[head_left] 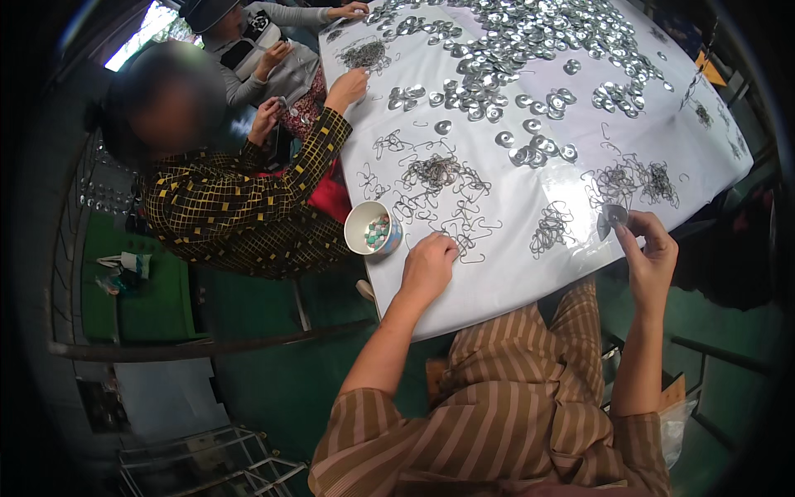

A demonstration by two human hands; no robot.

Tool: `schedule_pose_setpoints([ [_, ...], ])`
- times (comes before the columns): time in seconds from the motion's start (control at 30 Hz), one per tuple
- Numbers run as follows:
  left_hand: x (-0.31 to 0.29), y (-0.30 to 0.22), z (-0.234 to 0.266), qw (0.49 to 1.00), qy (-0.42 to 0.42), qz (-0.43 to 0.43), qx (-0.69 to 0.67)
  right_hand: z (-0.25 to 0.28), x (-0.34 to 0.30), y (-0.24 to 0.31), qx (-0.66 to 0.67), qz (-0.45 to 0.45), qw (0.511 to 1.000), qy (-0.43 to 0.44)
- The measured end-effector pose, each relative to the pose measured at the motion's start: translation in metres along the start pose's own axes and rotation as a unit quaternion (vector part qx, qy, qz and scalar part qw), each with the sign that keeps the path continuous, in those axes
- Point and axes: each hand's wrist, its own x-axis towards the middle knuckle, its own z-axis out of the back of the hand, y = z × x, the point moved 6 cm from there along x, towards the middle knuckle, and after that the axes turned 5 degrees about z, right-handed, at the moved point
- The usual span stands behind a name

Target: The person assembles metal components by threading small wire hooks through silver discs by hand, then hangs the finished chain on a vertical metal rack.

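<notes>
Far left, a co-worker in a checked top [240,207] reaches over the white-covered surface [505,286]. Next, a paper cup [356,229] with small coloured pieces [377,233] inside. Your left grip [428,267] rests half-curled beside loose wire hooks [439,172]; can't tell whether it holds one. Silver discs [522,41] heap beyond. Your right grip [652,255] pinches a metal disc [613,215] near another hook pile [623,180].
</notes>
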Motion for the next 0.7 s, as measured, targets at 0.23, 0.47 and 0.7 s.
schedule_pose_setpoints([
  [0.23, -0.001, 0.010, 0.013, 1.000, -0.020, 0.011, 0.004, -0.002, 0.001, 0.003, 0.010, -0.004, 1.000, 0.002],
  [0.47, -0.010, -0.006, -0.004, 0.997, -0.035, -0.003, 0.063, -0.001, 0.000, 0.001, 0.010, -0.009, 1.000, 0.000],
  [0.7, 0.002, -0.011, -0.023, 0.977, -0.021, -0.019, 0.211, -0.007, -0.002, 0.006, 0.022, -0.001, 1.000, 0.008],
])
